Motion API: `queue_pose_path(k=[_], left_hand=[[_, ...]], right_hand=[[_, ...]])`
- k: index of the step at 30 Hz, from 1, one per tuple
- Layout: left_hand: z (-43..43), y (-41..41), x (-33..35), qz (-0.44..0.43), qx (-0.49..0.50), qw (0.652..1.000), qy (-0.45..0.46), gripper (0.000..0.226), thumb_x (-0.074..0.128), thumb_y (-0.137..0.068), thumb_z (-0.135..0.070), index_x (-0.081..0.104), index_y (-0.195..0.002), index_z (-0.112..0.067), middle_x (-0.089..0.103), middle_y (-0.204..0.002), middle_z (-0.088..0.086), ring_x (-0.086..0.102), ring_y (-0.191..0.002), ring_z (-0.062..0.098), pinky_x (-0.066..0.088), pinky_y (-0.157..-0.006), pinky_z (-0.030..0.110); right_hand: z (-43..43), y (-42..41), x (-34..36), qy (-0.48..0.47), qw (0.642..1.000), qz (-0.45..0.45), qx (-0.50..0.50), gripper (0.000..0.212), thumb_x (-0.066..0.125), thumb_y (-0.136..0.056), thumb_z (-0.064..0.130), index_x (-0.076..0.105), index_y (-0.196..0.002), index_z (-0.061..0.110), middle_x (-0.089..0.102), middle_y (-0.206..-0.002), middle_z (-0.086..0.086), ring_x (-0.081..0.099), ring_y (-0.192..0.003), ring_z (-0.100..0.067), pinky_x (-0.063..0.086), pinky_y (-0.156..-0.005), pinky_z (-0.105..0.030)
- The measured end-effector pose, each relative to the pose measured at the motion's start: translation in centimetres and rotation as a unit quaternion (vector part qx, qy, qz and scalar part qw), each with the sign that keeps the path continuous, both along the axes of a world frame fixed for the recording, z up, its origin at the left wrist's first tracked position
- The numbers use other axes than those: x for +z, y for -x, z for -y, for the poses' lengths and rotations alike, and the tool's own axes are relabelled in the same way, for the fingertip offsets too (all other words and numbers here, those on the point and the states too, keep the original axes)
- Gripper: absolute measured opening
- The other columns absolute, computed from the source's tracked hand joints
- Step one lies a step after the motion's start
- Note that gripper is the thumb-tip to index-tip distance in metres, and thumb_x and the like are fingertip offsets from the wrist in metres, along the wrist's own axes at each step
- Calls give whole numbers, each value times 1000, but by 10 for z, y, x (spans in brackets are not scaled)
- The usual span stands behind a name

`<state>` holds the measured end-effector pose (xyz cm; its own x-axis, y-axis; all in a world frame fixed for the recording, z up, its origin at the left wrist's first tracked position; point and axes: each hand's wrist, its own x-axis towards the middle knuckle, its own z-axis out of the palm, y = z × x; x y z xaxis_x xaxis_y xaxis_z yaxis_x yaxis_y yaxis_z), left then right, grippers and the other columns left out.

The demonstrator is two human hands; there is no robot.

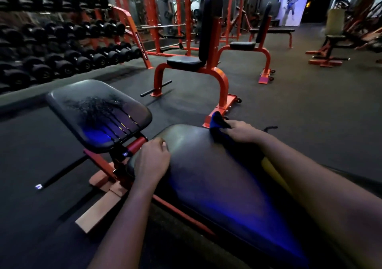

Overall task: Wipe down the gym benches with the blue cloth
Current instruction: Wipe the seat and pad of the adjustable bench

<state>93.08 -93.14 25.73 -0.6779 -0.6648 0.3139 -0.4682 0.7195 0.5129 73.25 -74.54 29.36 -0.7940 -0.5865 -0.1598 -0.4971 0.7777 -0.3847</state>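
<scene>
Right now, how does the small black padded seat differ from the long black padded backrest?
The small black padded seat is tilted and streaked with liquid; the long black padded backrest lies flatter, unstreaked. The left hand and the right hand, holding the blue cloth, rest on the backrest, not the seat. Both are black.

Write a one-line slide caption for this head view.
Right hand holds blue cloth on the bench pad; left hand grips its edge.
</scene>
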Motion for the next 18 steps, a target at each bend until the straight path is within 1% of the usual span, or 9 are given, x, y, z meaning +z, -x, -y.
queue_pose_path(k=[3,5,7,9,10,12,15,16,18], left_hand=[[5,-19,-14,-82,-18,996,0,21,49,-94,-22,64,-86,-10,69,-89,14,64,-88,33,49,-74,42],[5,-22,-20,-129,-8,992,-14,18,52,-93,-17,69,-91,-11,71,-95,10,64,-92,30,50,-78,40],[1,-23,-21,-175,23,983,-46,20,55,-92,-13,72,-102,-13,71,-106,8,63,-101,27,48,-88,37],[0,-22,-23,-212,41,974,-68,22,56,-90,-8,71,-103,-16,70,-107,7,62,-102,26,46,-91,34],[0,-22,-24,-224,42,971,-72,22,55,-89,-6,70,-101,-17,69,-105,7,62,-101,25,46,-90,34],[2,-22,-27,-243,47,966,-72,24,55,-87,-4,69,-98,-19,69,-101,6,62,-98,26,47,-87,36],[-1,-21,-27,-253,52,965,-50,23,55,-85,-3,68,-95,-20,68,-95,5,61,-93,26,48,-81,37],[0,-21,-27,-254,52,965,-43,23,55,-85,-4,67,-94,-20,67,-95,5,60,-93,26,47,-80,37],[0,-20,-29,-255,60,964,-38,21,55,-85,-5,66,-93,-21,67,-94,5,58,-95,27,47,-81,39]], right_hand=[[31,-1,5,-33,999,-15,-17,47,43,-96,52,50,-138,32,48,-147,-10,48,-132,-33,37,-108,-37],[49,-12,7,-22,998,-51,0,42,42,-98,47,52,-135,29,50,-145,-11,48,-131,-33,35,-108,-37],[48,-18,4,6,997,-68,22,41,42,-100,45,47,-139,35,49,-147,-7,46,-133,-31,34,-106,-34],[34,-10,2,24,999,-34,20,44,44,-100,47,41,-143,43,45,-150,-5,44,-135,-31,34,-107,-35],[28,-4,2,29,1000,-10,5,45,44,-99,48,40,-144,44,45,-150,-5,44,-135,-31,35,-108,-36],[35,5,1,21,1000,12,-20,45,43,-100,47,44,-143,38,48,-148,-7,46,-132,-32,36,-107,-35],[62,-3,-2,1,999,-42,-22,44,42,-97,47,48,-139,34,50,-146,-7,47,-132,-33,35,-106,-35],[68,-8,-5,23,998,-62,-12,42,43,-98,45,49,-139,36,51,-145,-6,47,-132,-31,34,-106,-34],[69,-6,-7,91,995,-29,-4,39,48,-99,40,52,-138,35,55,-141,-4,49,-131,-28,34,-104,-32]])
